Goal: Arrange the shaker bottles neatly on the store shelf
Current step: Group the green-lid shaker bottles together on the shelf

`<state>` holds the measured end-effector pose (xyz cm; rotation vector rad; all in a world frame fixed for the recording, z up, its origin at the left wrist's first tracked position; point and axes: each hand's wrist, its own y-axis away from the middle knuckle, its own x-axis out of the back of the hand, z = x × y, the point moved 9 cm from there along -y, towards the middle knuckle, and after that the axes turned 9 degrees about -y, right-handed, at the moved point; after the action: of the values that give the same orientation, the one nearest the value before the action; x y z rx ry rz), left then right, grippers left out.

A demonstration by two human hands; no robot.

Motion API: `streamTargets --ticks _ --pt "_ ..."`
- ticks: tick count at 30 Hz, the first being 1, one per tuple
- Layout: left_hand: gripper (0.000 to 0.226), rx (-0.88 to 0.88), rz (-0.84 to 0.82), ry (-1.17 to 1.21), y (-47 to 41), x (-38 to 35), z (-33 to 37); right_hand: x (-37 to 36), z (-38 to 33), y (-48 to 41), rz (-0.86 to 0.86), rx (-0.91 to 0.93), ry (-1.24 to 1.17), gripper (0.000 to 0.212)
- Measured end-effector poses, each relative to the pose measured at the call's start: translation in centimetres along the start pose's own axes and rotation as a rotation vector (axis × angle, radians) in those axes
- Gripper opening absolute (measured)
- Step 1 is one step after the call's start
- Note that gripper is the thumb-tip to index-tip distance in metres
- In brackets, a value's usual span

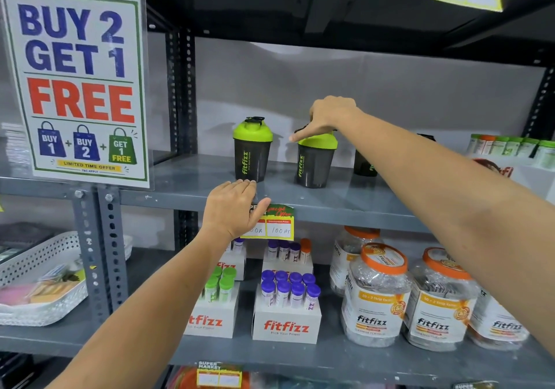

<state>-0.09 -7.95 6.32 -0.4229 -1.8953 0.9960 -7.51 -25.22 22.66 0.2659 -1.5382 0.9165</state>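
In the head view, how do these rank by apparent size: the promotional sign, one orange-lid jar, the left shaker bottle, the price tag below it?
1. Promotional sign, though nearest the camera.
2. Orange-lid jar, also nearer.
3. Left shaker bottle.
4. Price tag, partly covered by the left hand.

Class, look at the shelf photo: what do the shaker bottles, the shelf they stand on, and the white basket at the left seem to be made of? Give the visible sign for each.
Shaker bottles: likely plastic; smoky, translucent dark cup, matte lime-green lid.
Shelf: apparently grey-painted metal; bolted, perforated uprights, faint sheen.
White basket: probably moulded plastic, from its regular punched-hole wall, though coated metal is possible.
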Motion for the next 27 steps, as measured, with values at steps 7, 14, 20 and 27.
streamTargets --ticks 7,14,20,27 --pt "0.062 0.000 -0.004 0.010 0.0 -0.1 0.0 -1.3 -0.1 -0.6 -0.066 0.122 -0.103 0.066" --pt "0.060 0.000 -0.035 0.004 0.1 -0.2 0.0 -1.7 0.2 -0.9 -0.055 0.175 -0.165 0.060" --pt "0.063 0.009 -0.078 0.015 0.1 -0.6 -0.2 -2.1 0.3 -0.6 -0.037 0.199 -0.189 0.061" --pt "0.068 0.038 -0.146 0.070 0.1 -0.6 -0.1 -1.3 3.8 2.3 0.054 0.158 -0.334 0.073"
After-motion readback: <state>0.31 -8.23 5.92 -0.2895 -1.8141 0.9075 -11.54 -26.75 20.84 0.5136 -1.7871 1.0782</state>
